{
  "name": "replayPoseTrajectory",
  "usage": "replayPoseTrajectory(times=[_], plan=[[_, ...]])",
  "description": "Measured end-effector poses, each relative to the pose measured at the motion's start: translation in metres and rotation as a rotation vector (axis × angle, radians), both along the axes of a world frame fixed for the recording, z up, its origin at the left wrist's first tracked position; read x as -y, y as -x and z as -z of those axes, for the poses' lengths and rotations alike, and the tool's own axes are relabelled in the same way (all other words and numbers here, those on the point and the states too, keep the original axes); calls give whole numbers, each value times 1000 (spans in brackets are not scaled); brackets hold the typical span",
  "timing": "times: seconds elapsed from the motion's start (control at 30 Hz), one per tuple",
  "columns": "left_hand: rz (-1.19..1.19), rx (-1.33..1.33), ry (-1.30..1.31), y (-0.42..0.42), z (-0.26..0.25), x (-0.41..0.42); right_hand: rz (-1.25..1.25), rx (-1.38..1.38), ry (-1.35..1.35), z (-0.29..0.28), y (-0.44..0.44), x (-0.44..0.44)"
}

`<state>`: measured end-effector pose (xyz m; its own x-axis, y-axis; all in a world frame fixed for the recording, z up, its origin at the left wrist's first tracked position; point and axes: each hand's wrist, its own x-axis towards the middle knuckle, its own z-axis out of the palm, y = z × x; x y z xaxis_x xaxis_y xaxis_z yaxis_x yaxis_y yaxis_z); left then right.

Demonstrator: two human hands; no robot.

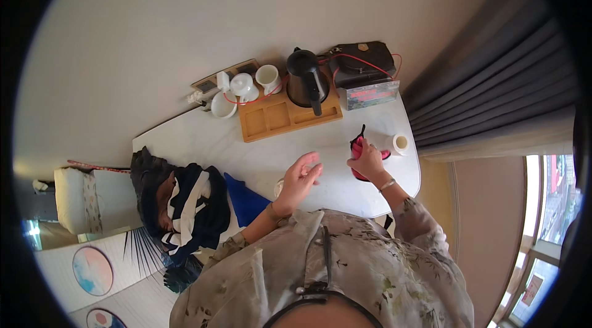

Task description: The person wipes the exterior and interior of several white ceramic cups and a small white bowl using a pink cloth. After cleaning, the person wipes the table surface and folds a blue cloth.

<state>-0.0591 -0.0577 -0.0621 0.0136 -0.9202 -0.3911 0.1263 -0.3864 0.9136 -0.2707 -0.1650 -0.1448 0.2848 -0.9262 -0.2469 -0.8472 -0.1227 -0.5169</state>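
Note:
My right hand (367, 160) grips a bunched pink fabric item with black edging (357, 174) above the right part of the white table; what the item is, I cannot tell. A black strap end sticks up past my fingers. My left hand (300, 180) is raised over the table, its fingers apart and slightly curled, with nothing in it. Just right of my right hand stands a white paper roll (400, 143). Partly hidden behind my left hand is a small pale round object (278, 188).
At the back, a wooden tray (290, 120) bears a black kettle (307, 80), near white cups (268, 79). A dark handbag (365, 62) and a printed sign (373, 95) stand behind on the right. Piled clothes (185, 208) and blue cloth (245, 201) lie left; a grey curtain (485, 78) hangs right.

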Motion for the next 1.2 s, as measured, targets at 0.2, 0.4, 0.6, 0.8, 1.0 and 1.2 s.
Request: replayPoseTrajectory(times=[0.2, 0.4, 0.6, 0.8, 1.0, 1.2], plan=[[-264, -568, -104, 21, -13, 16, -14, 612, 168, -126, -54, -51], [-150, -918, -2, 10, -42, 27, -490, 546, 642, -149, -58, -73], [-265, -947, -19, 10, -86, 15, -521, 245, 698, -183, -59, -75], [-174, -594, 225, 34, -115, 2, -363, 489, 541, -195, -76, -54], [54, -930, 286, 2, -100, 5, -686, 579, 581, -202, -71, -78], [-199, -573, 116, 23, -122, -4, -343, 659, 628, -199, -74, -46]])
